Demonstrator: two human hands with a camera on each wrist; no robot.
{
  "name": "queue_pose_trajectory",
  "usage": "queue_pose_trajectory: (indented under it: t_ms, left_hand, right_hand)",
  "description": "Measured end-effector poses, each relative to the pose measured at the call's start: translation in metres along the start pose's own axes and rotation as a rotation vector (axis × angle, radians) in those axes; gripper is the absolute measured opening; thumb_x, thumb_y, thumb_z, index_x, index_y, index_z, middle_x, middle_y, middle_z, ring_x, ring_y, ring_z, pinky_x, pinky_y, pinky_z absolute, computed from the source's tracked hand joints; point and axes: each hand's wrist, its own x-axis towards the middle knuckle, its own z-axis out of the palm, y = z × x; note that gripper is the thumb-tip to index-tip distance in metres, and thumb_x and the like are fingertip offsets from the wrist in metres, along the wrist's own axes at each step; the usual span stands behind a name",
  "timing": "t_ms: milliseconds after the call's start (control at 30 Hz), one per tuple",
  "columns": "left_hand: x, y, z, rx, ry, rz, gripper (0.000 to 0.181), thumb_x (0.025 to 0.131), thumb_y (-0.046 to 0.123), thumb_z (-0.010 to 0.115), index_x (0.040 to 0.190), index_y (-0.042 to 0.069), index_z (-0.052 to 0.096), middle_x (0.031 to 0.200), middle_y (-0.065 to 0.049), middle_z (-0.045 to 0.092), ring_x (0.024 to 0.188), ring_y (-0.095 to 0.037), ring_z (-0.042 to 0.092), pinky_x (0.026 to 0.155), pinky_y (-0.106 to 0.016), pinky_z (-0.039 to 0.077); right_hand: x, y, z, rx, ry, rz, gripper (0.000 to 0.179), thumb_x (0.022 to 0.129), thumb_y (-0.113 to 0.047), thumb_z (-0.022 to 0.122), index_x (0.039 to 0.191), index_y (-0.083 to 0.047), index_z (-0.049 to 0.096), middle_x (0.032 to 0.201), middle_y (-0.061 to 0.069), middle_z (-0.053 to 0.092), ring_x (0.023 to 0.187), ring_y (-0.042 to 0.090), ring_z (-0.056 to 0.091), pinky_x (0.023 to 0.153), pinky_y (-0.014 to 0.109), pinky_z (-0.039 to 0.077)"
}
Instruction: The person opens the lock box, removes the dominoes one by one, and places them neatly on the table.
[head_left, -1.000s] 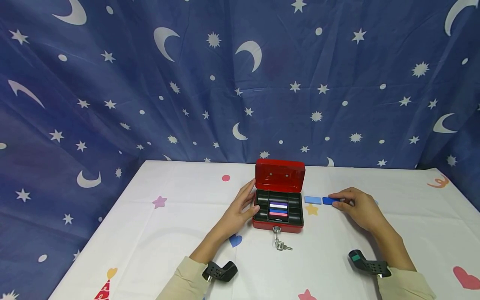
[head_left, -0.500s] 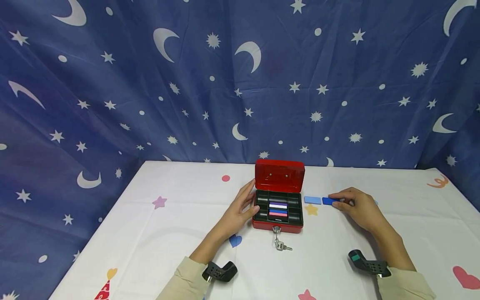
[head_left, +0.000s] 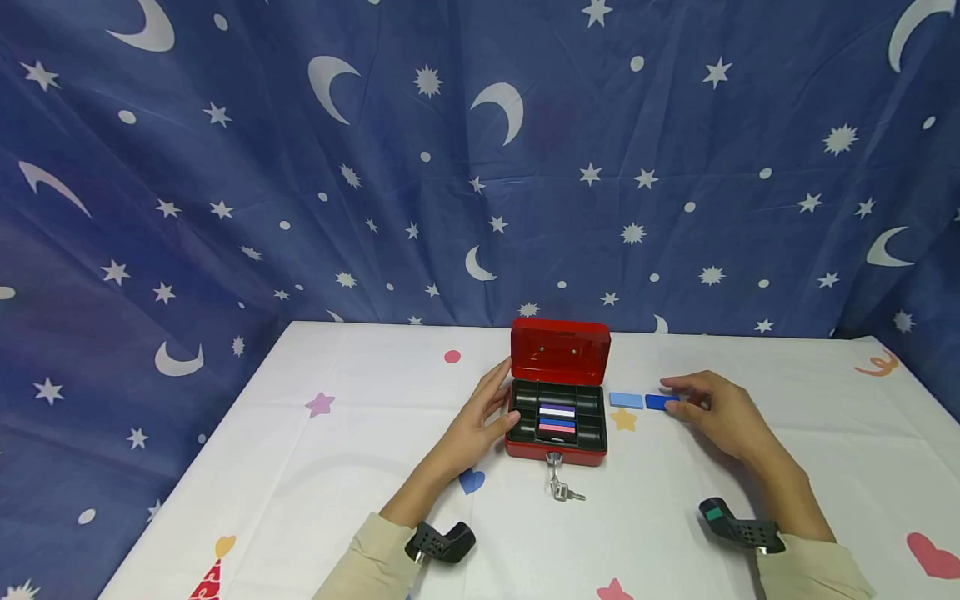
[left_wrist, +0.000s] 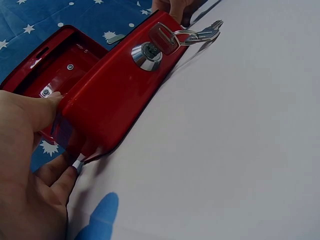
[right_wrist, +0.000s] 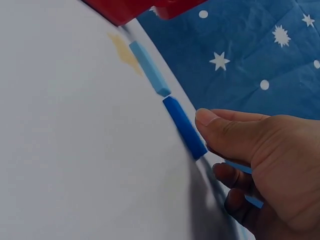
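A red cash box [head_left: 555, 456] stands with its lid [head_left: 560, 352] raised and a black compartment tray [head_left: 588, 400] inside. Purple, white, blue and pink flat blocks [head_left: 557, 411] lie in the tray's middle column. My left hand [head_left: 468, 429] rests against the box's left side, thumb on the rim, fingers extended along the wall. To the right, a light blue block [head_left: 626, 401] and a dark blue block [head_left: 660, 402] lie end to end on the table. Beside the dark blue one is my right hand [head_left: 723, 417], thumb and index finger apart, holding nothing.
Keys [head_left: 564, 492] on a ring hang from the box's front lock [head_left: 554, 458] and reach onto the white printed tablecloth [head_left: 360, 467]. Behind the table's back edge is a blue curtain [head_left: 420, 233] with moons and stars.
My right hand's index finger and thumb have come off the dark blue block and risen slightly. The block stays where it was. My left hand and the box have not moved.
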Motion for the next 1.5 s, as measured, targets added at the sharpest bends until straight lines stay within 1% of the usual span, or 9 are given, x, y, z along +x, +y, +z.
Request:
queue_pose_trajectory:
  t_ms: [267, 467, 700, 900, 1033, 1200, 1267, 1433, 1500]
  left_hand:
    - [0.0, 0.003, 0.0, 0.01, 0.003, -0.005, 0.074, 0.095, 0.012, 0.059, 0.154, 0.024, 0.016, 0.157, 0.002, 0.015, 0.136, -0.026, 0.034, 0.112, -0.035, 0.027]
    - [0.0, 0.003, 0.0, 0.017, 0.007, -0.012, 0.074, 0.095, 0.011, 0.058, 0.154, 0.024, 0.016, 0.157, 0.002, 0.015, 0.136, -0.026, 0.034, 0.111, -0.034, 0.027]
    - [0.0, 0.001, 0.0, 0.009, 0.006, -0.008, 0.073, 0.095, 0.011, 0.058, 0.154, 0.023, 0.017, 0.157, 0.001, 0.015, 0.136, -0.026, 0.033, 0.112, -0.036, 0.027]
    - [0.001, 0.001, 0.0, 0.006, 0.009, -0.01, 0.074, 0.095, 0.011, 0.059, 0.154, 0.024, 0.017, 0.157, 0.003, 0.015, 0.135, -0.026, 0.034, 0.112, -0.035, 0.027]
    - [0.0, 0.002, 0.0, 0.004, 0.01, -0.005, 0.073, 0.095, 0.012, 0.059, 0.154, 0.024, 0.017, 0.157, 0.002, 0.015, 0.135, -0.027, 0.034, 0.112, -0.036, 0.027]
    - [-0.002, 0.026, -0.001, -0.007, -0.02, -0.016, 0.072, 0.096, 0.005, 0.056, 0.154, 0.01, 0.014, 0.157, -0.011, 0.012, 0.136, -0.036, 0.031, 0.112, -0.045, 0.025]
    - [-0.002, 0.028, -0.002, -0.01, -0.029, -0.029, 0.072, 0.095, 0.002, 0.055, 0.153, 0.007, 0.013, 0.157, -0.014, 0.01, 0.136, -0.039, 0.03, 0.112, -0.047, 0.023]
    - [0.0, 0.004, 0.0, -0.003, -0.006, -0.014, 0.073, 0.095, 0.006, 0.057, 0.154, 0.016, 0.015, 0.158, -0.006, 0.011, 0.136, -0.034, 0.032, 0.112, -0.044, 0.025]
    - [0.001, 0.001, 0.0, -0.001, 0.003, -0.009, 0.073, 0.095, 0.007, 0.057, 0.154, 0.019, 0.016, 0.158, -0.004, 0.013, 0.135, -0.032, 0.033, 0.112, -0.043, 0.026]
  right_hand:
    - [0.002, -0.014, -0.012, 0.007, 0.071, -0.051, 0.037, 0.082, -0.014, 0.076, 0.118, -0.008, 0.068, 0.105, 0.014, 0.062, 0.08, 0.024, 0.052, 0.062, 0.032, 0.041]
    - [0.005, -0.027, -0.015, 0.001, 0.082, -0.061, 0.033, 0.085, -0.019, 0.074, 0.116, -0.009, 0.069, 0.099, 0.007, 0.063, 0.082, 0.021, 0.05, 0.069, 0.033, 0.046]
    - [0.004, -0.044, -0.018, 0.035, 0.096, -0.119, 0.03, 0.085, -0.017, 0.074, 0.115, -0.01, 0.07, 0.096, 0.003, 0.064, 0.081, 0.019, 0.049, 0.064, 0.023, 0.044]
    - [0.004, -0.06, -0.015, 0.041, 0.13, -0.169, 0.027, 0.085, -0.014, 0.074, 0.112, -0.011, 0.07, 0.098, 0.004, 0.066, 0.079, 0.017, 0.049, 0.062, 0.023, 0.044]
    - [0.005, -0.068, -0.011, 0.046, 0.136, -0.202, 0.026, 0.083, -0.011, 0.075, 0.109, -0.012, 0.071, 0.095, 0.002, 0.066, 0.077, 0.016, 0.049, 0.059, 0.023, 0.043]
    - [0.006, -0.076, -0.005, 0.059, 0.109, -0.222, 0.025, 0.084, -0.01, 0.074, 0.109, -0.012, 0.071, 0.096, 0.0, 0.066, 0.074, 0.016, 0.05, 0.058, 0.024, 0.044]
    - [0.006, -0.078, -0.002, 0.062, 0.097, -0.227, 0.025, 0.085, -0.01, 0.073, 0.109, -0.012, 0.071, 0.096, 0.0, 0.066, 0.073, 0.016, 0.05, 0.058, 0.024, 0.044]
    - [0.006, -0.084, 0.003, 0.065, 0.071, -0.246, 0.025, 0.087, -0.012, 0.071, 0.112, -0.012, 0.071, 0.098, 0.0, 0.066, 0.07, 0.016, 0.049, 0.057, 0.025, 0.044]
    - [0.006, -0.087, 0.005, 0.067, 0.06, -0.253, 0.025, 0.088, -0.013, 0.07, 0.112, -0.012, 0.071, 0.098, -0.001, 0.066, 0.069, 0.015, 0.049, 0.057, 0.025, 0.044]
